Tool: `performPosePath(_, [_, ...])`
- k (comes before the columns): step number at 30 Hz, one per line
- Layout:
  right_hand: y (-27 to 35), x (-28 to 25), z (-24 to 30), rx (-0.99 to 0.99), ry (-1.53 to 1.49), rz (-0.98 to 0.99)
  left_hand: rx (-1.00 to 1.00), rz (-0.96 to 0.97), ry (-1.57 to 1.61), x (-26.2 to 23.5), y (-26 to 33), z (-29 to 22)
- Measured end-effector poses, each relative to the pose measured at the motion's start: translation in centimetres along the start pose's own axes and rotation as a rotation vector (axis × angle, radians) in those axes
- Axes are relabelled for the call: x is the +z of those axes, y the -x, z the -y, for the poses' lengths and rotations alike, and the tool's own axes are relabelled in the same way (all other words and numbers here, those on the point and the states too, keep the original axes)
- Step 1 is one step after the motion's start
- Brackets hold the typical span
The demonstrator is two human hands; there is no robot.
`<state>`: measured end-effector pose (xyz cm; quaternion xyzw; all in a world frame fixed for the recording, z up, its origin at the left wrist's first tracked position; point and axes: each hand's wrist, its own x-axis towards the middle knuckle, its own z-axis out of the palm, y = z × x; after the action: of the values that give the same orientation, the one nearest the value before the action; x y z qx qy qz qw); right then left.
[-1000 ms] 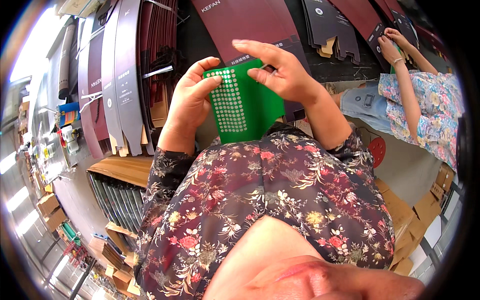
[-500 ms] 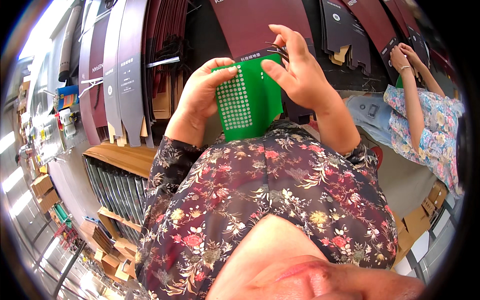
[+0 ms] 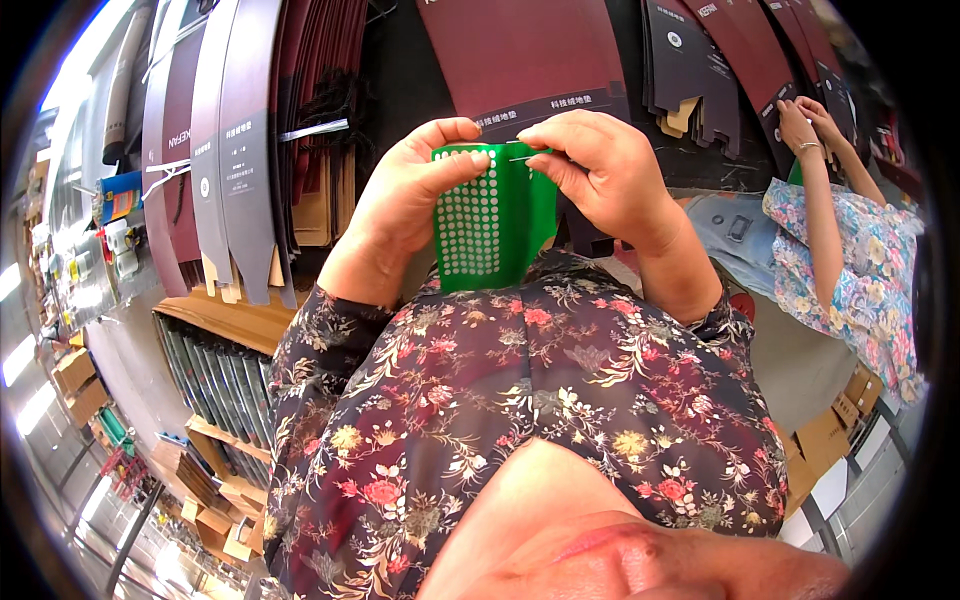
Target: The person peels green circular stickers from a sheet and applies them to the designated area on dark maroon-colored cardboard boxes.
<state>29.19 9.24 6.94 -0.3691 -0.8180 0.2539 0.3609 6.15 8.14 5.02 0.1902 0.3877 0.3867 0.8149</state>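
Note:
A green backing sheet (image 3: 517, 235) with rows of small round pale stickers (image 3: 468, 230) hangs upright in front of my chest. My left hand (image 3: 400, 200) grips its upper left edge, the thumb lying over the top rows of dots. At the upper right corner my right hand (image 3: 605, 165) is closed, thumb and index finger pinched together. Thin metal prongs, which look like tweezers (image 3: 521, 158), stick out from those fingertips toward the sheet's top edge. The rest of the tweezers is hidden in the hand. Whether the prongs hold a sticker is too small to tell.
Beyond my hands lies a dark table (image 3: 400, 70) with a maroon printed cardboard sleeve (image 3: 525, 50). Stacks of maroon and grey sleeves (image 3: 240, 160) stand at the left, more at the right. A co-worker in a floral shirt (image 3: 850, 250) handles sleeves at the far right. Cartons (image 3: 825, 440) are behind.
My right hand has come down and left to the sheet's top edge, its raised fingers now closed in a pinch. The prongs now point at the sheet. My left hand still holds the sheet.

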Motion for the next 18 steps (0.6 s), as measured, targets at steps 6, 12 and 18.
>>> performPosePath(6, [0.09,-0.09,0.02,-0.072,0.069,-0.055,-0.024,0.019,-0.035,0.55,0.05,-0.24])
performPosePath(12, [0.39,0.10,0.29,-0.112,0.083,-0.107,-0.052,0.031,-0.029,0.45,-0.08,-0.11])
performPosePath(18, [0.48,0.03,0.06,-0.138,0.122,-0.090,-0.046,0.044,-0.061,0.76,0.01,-0.17])
